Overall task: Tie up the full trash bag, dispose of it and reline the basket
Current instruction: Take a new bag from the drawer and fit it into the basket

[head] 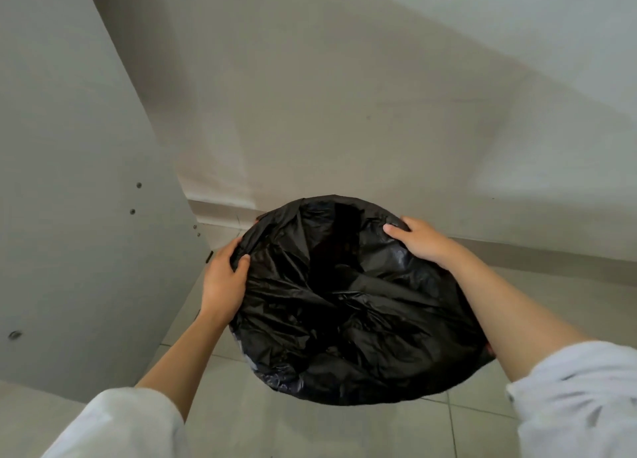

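Gripping opposite edges, left hand (222, 285) and right hand (422, 242) flank the bag (344, 306).

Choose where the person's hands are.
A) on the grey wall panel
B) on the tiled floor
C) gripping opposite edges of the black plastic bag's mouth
C: the left hand and right hand each grip the crinkled black plastic bag at opposite edges of its open mouth.

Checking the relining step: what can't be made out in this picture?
Head view:
Basket: covered by the bag; its shape unseen.
Bag's inside: too dark to tell contents.
Fingertips of left hand and right hand: tucked behind the bag's rim.
Grey panel, left: cut off by the frame edge.
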`<state>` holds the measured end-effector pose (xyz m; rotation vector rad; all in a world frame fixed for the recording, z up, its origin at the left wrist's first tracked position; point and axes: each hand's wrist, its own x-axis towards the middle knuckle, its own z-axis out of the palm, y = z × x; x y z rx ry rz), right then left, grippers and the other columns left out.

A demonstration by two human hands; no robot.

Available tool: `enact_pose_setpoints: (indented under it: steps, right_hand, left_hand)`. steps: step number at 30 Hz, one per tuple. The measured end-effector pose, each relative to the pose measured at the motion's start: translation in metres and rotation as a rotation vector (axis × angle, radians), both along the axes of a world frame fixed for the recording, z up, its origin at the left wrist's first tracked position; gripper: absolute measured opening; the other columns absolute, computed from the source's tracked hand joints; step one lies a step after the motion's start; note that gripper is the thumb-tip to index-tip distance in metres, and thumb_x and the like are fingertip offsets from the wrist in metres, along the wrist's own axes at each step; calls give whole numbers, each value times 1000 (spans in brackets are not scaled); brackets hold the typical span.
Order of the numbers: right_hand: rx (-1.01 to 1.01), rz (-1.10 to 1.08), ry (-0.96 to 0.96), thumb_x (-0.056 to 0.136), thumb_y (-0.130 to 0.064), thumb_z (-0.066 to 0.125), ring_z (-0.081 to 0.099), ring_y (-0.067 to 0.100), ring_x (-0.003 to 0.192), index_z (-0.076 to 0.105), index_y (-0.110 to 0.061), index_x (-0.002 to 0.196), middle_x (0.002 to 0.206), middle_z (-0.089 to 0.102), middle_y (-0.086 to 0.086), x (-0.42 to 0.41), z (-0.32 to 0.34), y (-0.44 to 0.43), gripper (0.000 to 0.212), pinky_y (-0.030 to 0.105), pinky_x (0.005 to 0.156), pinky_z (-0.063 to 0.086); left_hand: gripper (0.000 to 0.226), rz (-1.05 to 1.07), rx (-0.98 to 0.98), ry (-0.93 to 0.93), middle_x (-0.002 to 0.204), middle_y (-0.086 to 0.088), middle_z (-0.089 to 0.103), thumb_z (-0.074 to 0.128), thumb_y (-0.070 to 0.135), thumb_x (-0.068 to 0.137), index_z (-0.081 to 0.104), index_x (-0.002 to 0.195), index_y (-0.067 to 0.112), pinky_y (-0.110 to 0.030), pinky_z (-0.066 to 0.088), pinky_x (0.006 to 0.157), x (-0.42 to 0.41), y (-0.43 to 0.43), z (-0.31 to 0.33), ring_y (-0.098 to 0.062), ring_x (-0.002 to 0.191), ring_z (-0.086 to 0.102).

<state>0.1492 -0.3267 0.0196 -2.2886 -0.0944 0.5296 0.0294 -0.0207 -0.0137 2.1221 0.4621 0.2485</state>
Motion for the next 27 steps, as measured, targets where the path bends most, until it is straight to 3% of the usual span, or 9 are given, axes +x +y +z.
enact_pose_setpoints:
  steps: [3, 6, 10, 12, 16, 19, 21, 24, 27]
  right_hand:
    - [92, -78, 27, 95, -49, 42, 60, 13, 91, 59, -21, 112, 107, 65, -2, -17, -3, -10, 36, 32, 84, 44]
    - [116, -154, -17, 95, -48, 43, 58, 18, 105, 58, -19, 121, 121, 61, 1, -30, -15, -23, 41, 31, 88, 42]
    - [199, -164, -41, 94, -47, 47, 41, 21, 131, 30, -29, 143, 145, 40, 1, -44, -28, -32, 55, 41, 106, 36]
    - [72, -175, -201, 92, -52, 46, 33, 20, 136, 30, -38, 140, 145, 38, -3, -48, -29, -30, 52, 48, 109, 30]
    - [-313, -540, -654, 91, -45, 49, 42, 24, 119, 54, -20, 119, 123, 54, 3, -70, -29, -13, 38, 42, 91, 33]
    - [-251, -639, -512, 90, -52, 48, 46, 26, 109, 52, -15, 112, 117, 51, 5, -80, -40, -5, 43, 39, 80, 39]
    - [-92, -635, -372, 94, -48, 44, 50, 26, 87, 51, -12, 89, 94, 55, 6, -77, -46, -2, 37, 32, 65, 35]
    - [-26, -589, -487, 100, -26, 41, 40, 27, 63, 28, -17, 60, 58, 38, 1, -74, -50, -4, 43, 35, 52, 18]
    - [0, -591, -442, 100, -22, 39, 45, 29, 64, 32, -14, 61, 59, 39, 1, -68, -57, -16, 40, 34, 53, 25]
  left_hand:
    - [40, 6, -2, -11, 130, -6, 57, 45, 20, 98, 46, 138, 14, -45, 45, 100, 0, -7, 4, -24, 117, 54]
    - [40, 52, -13, -26, 128, -8, 58, 45, 17, 98, 47, 137, 11, -43, 45, 100, 0, -13, 5, -25, 114, 56]
    - [36, 159, -13, -34, 115, -12, 63, 44, 12, 97, 52, 132, 10, -34, 46, 86, 2, -17, 1, -21, 91, 57]
    - [36, 207, -15, -32, 116, -14, 63, 43, 13, 97, 51, 132, 11, -41, 49, 88, 5, -19, -2, -29, 96, 59]
    - [39, 402, -51, -29, 128, -20, 53, 41, 12, 97, 45, 135, 5, -47, 43, 96, 13, -42, -5, -38, 114, 52]
    - [40, 526, -134, -79, 135, -21, 42, 38, 7, 98, 39, 137, 1, -42, 38, 98, 15, -68, -2, -37, 122, 45]
    - [41, 539, -163, -100, 138, -21, 38, 36, 6, 98, 36, 139, 1, -42, 37, 100, 16, -73, -3, -36, 125, 41]
    - [41, 543, -168, -103, 138, -20, 38, 36, 6, 98, 35, 139, 0, -42, 36, 101, 14, -71, -7, -36, 125, 41]
    - [41, 541, -180, -107, 138, -18, 38, 37, 7, 98, 36, 139, 1, -42, 36, 102, 10, -69, -9, -34, 126, 41]
